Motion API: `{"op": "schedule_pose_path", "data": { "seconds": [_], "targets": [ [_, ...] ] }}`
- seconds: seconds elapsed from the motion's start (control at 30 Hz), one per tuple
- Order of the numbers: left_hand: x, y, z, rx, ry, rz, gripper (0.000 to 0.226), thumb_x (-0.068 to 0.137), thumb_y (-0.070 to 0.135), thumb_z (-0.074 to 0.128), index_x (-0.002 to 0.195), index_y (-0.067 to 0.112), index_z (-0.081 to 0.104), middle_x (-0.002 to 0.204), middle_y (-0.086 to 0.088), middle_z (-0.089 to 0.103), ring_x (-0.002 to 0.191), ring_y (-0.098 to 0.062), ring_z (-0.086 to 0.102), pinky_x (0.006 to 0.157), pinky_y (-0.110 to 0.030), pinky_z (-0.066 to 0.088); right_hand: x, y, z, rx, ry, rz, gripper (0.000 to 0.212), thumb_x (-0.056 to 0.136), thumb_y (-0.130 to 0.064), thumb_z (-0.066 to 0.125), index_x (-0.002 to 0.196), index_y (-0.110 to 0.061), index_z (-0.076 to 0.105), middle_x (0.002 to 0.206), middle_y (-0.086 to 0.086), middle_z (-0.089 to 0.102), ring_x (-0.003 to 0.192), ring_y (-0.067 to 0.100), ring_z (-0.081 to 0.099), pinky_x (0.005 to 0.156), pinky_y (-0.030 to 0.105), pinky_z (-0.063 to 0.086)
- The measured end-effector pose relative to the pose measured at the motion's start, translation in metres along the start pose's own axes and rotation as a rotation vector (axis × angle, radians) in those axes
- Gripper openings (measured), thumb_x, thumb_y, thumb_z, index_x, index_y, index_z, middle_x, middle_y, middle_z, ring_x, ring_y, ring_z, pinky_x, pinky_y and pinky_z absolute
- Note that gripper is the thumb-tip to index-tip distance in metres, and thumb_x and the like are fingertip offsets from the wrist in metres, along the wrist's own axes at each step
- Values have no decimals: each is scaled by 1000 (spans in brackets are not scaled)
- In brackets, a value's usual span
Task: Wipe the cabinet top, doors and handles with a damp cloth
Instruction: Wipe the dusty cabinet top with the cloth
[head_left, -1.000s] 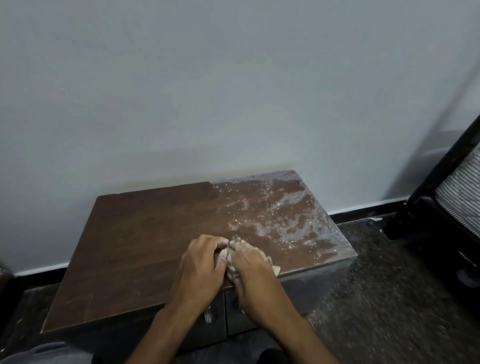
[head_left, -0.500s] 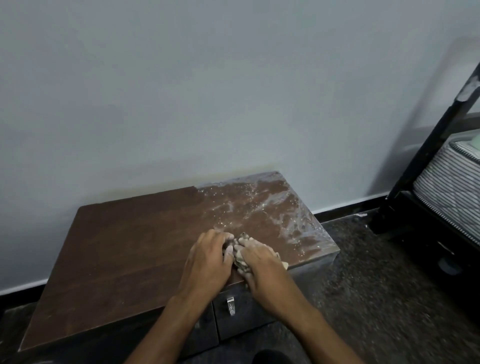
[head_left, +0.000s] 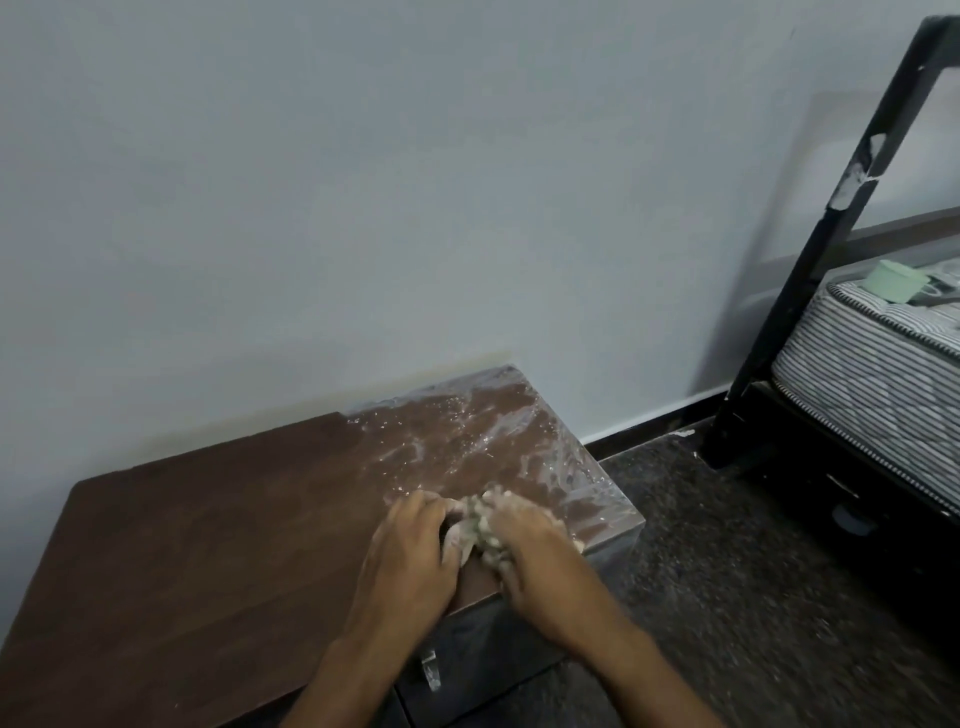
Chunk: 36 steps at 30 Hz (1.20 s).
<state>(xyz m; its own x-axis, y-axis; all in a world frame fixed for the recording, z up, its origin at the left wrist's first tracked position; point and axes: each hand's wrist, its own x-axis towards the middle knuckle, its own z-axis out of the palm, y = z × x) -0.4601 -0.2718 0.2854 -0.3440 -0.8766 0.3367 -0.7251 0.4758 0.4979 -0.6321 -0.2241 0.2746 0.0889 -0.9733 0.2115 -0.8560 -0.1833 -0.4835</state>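
hands (head_left: 470, 551) bunch cloth (head_left: 480, 527) on cabinet top (head_left: 208, 545).

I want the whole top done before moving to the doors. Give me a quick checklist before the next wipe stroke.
1. Cloth in hand: ok, left hand and right hand both grip it.
2. Cloth on the cabinet top: ok, near the front edge.
3. Right part of the top clean: not ok, white streaks remain.
4. Left part clean: ok, plain brown.
5. Handle wiped: cannot tell.
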Motion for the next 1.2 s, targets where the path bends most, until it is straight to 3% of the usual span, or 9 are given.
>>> {"op": "schedule_pose_path", "data": {
  "seconds": [0.07, 0.17, 0.4, 0.6, 0.67, 0.77, 0.83, 1.0, 1.2],
  "targets": [
    [3, 9, 7, 15, -17, 43, 22, 90, 26, 58, 111, 26, 63, 108, 15, 53, 102, -5, 50, 88, -28, 46, 18, 33, -10, -26, 42, 120, 42, 98, -18, 54, 140, -24, 50, 153, 2, 44, 145, 21, 35, 123, 33, 25],
    [11, 24, 16, 19, -38, 84, 28, 90, 27, 56, 118, 25, 62, 111, 13, 53, 104, -6, 50, 91, -29, 46, 33, 53, -15, -89, 87, 221, 52, 101, -26, 52, 151, -17, 38, 159, 5, 37, 148, 21, 29, 125, 35, 19],
    [23, 50, 34, 26, -76, 143, 24, 94, 29, 50, 116, 23, 57, 111, 10, 52, 100, -9, 47, 90, -32, 46, -18, 41, -15, -41, 63, 76, 53, 98, -20, 55, 149, -21, 43, 158, 0, 39, 148, 15, 29, 125, 38, 21],
    [21, 55, 33, 35, -94, 185, 32, 94, 31, 52, 125, 25, 57, 117, 13, 52, 110, -6, 47, 96, -27, 42, 12, 89, -52, 62, 201, 347, 36, 91, -12, 62, 127, -15, 57, 131, 5, 59, 125, 24, 53, 110, 33, 39],
    [22, 56, 34, 43, -99, 186, 33, 95, 32, 51, 127, 25, 56, 118, 13, 51, 110, -6, 46, 97, -27, 41, 5, 73, -41, -1, 229, 326, 33, 94, -13, 59, 127, -17, 58, 133, 4, 58, 128, 22, 51, 115, 37, 37],
    [25, 56, 34, 45, -94, 168, 30, 95, 28, 50, 123, 23, 58, 115, 11, 52, 105, -7, 46, 94, -31, 44, -19, 34, -19, -24, 148, 125, 43, 98, -16, 53, 140, -19, 50, 147, -1, 48, 141, 14, 37, 122, 28, 19],
    [25, 52, 32, 50, -96, 159, 28, 94, 27, 50, 120, 22, 59, 114, 10, 53, 104, -8, 46, 93, -31, 44, -21, 35, -12, -38, 74, 56, 50, 96, -21, 53, 146, -23, 45, 153, -2, 43, 145, 14, 33, 123, 37, 23],
    [19, 37, 20, 58, -67, 137, 33, 93, 30, 53, 125, 24, 56, 117, 12, 52, 109, -7, 48, 95, -28, 43, 28, 76, -27, -88, 64, 180, 54, 96, -26, 61, 147, -18, 44, 153, 5, 45, 144, 21, 35, 123, 37, 24],
    [17, 32, 13, 46, -65, 123, 34, 94, 32, 52, 127, 25, 57, 118, 14, 52, 111, -5, 47, 98, -27, 42, 49, 72, -23, -121, 103, 252, 50, 97, -26, 57, 143, -11, 46, 150, 10, 48, 141, 26, 39, 119, 43, 29]
  ]
}}
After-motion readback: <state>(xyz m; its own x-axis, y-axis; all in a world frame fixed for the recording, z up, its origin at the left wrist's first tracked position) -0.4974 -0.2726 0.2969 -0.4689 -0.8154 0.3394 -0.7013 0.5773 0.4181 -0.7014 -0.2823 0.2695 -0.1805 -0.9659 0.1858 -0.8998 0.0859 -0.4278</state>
